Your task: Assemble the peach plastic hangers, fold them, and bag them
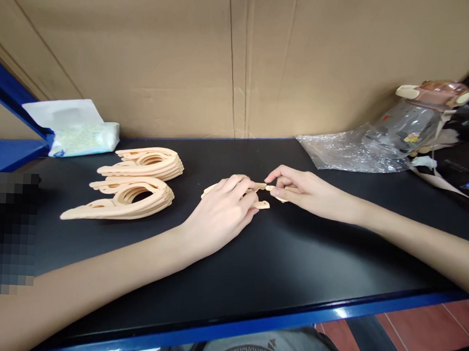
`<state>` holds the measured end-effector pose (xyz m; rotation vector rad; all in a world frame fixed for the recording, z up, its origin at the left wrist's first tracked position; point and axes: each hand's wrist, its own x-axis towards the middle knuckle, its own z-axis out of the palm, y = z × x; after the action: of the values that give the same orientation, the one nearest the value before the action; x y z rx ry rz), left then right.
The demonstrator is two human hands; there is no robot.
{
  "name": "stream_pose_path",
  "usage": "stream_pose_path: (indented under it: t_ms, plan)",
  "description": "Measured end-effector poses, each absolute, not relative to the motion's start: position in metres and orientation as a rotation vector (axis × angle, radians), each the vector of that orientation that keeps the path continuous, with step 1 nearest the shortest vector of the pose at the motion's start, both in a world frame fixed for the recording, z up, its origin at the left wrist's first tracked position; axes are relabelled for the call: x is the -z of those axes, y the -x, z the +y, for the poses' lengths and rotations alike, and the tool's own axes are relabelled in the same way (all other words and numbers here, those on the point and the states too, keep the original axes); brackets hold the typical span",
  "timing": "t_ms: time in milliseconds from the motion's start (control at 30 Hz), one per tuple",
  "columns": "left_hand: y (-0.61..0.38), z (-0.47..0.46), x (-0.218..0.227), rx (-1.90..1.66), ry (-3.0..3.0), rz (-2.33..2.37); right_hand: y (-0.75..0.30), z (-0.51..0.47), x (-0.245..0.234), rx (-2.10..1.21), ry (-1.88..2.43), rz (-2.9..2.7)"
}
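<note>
My left hand (230, 204) lies over a flat beige plastic part (263, 205) in the middle of the table, its fingers curled round it and covering most of it. Only the part's ends stick out at the left and right of the hand. Close by on the right, my right hand (302, 189) pinches a small beige piece (276, 194) between thumb and fingers, beside the part's right end. Left of my hands, similar beige parts with round openings and pointed arms are nested in two stacks, a rear stack (167, 169) and a front stack (154, 205).
At the back left sits a soft packet (85, 140) with a white sheet (65, 113) on it. A clear plastic bag (346, 150) and a transparent bottle (408, 124) with a brown lid stand at the back right. Cardboard (165, 62) walls the back of the black table (293, 262).
</note>
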<state>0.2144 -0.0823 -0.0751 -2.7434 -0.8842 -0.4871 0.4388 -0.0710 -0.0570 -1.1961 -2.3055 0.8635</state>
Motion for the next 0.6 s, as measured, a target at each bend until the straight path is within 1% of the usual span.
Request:
stream_pose_path:
  t_ms: [267, 367, 600]
  plan:
    - [-0.2093, -0.0845, 0.0788, 0.705, 2.835, -0.905, -0.4444, -0.0752, 0.0665, -1.112, 1.035, -2.265]
    - [-0.2092, -0.0846, 0.0781, 0.695, 2.785, -0.868, -0.4433, -0.078, 0.0639, -1.152, 1.043, -2.238]
    - [-0.2111, -0.0869, 0.0756, 0.626, 2.612, -0.796, -0.4429, -0.077, 0.06, -1.133, 1.075, -2.243]
